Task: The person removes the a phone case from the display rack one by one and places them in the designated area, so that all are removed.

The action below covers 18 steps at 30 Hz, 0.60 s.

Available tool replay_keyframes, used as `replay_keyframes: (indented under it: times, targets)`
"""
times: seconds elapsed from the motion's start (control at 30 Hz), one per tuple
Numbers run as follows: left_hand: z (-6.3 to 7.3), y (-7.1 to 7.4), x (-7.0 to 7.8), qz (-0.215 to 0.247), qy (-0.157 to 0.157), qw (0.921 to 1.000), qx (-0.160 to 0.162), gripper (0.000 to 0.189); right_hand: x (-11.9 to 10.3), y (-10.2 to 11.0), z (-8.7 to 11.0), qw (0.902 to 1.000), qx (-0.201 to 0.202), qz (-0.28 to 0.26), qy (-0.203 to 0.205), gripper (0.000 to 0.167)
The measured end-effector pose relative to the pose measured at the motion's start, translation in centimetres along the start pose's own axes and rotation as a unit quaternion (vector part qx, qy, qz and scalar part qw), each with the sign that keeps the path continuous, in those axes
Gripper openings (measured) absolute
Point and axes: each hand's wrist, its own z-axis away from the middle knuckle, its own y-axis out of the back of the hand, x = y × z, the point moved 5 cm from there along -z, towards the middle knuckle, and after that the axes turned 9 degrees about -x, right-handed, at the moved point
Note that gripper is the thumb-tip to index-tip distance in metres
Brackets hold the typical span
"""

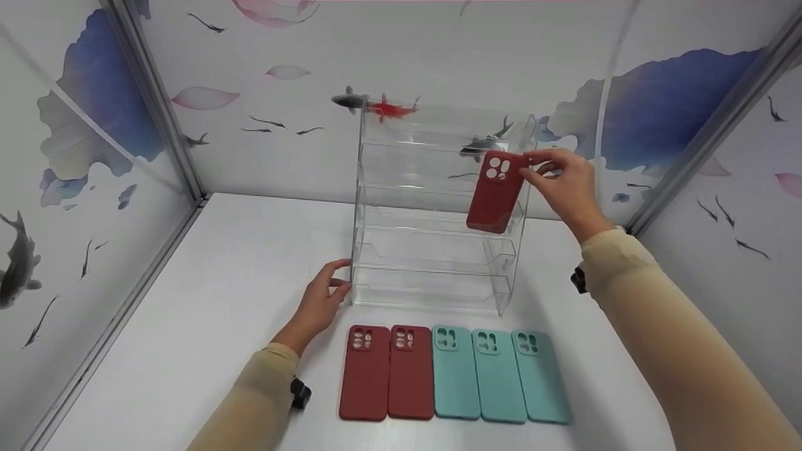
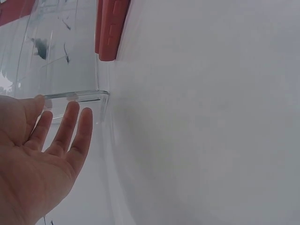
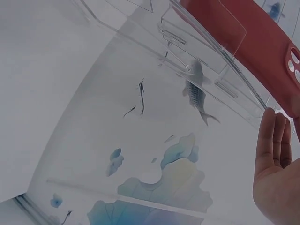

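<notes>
A clear tiered display rack (image 1: 432,272) stands upright on the white table. At its lower left side is my left hand (image 1: 319,297), fingertips right at the edge. In the left wrist view the left hand's fingers (image 2: 83,133) are spread and loosely bent beside the clear edge (image 2: 75,95). My right hand (image 1: 567,185) pinches a red phone case (image 1: 498,194) by its upper right edge, between thumb and fingers. That case is tilted, camera holes up, its lower end overlapping a middle tier at the rack's right. The right wrist view shows the red case (image 3: 248,42) behind clear plastic.
In front of the rack, a row lies side by side: a left red case (image 1: 364,388), another red case (image 1: 410,385), then three turquoise cases (image 1: 499,391). Printed white panels with metal corner posts (image 1: 156,94) enclose the table on the left, back and right.
</notes>
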Motion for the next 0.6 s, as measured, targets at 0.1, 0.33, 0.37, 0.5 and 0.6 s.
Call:
replay_keyframes:
  times: [0.1,0.33,0.37,0.5,0.6]
  targets:
    - [0.0,0.0,0.1,0.001,-0.002,1.0000,0.002,0.049,0.0,0.2,0.2,0.9999,0.011,-0.003,0.011,0.029]
    - [-0.2,-0.1,0.0,0.008,-0.003,1.0000,0.002,0.049,-0.2,0.6,0.8,0.9992,0.011,-0.016,0.034,0.028]
    - [-0.2,-0.1,-0.1,0.008,-0.002,1.0000,0.001,0.049,-0.3,0.6,0.9,0.9990,0.009,-0.023,0.038,0.028]
    - [-0.2,-0.1,-0.2,0.006,0.002,1.0000,0.000,0.051,-0.2,0.5,1.3,0.9972,0.006,-0.052,0.053,0.028]
    - [-0.2,0.0,-0.2,0.005,0.007,1.0000,-0.001,0.050,-0.2,0.6,1.5,0.9962,0.007,-0.066,0.056,0.028]
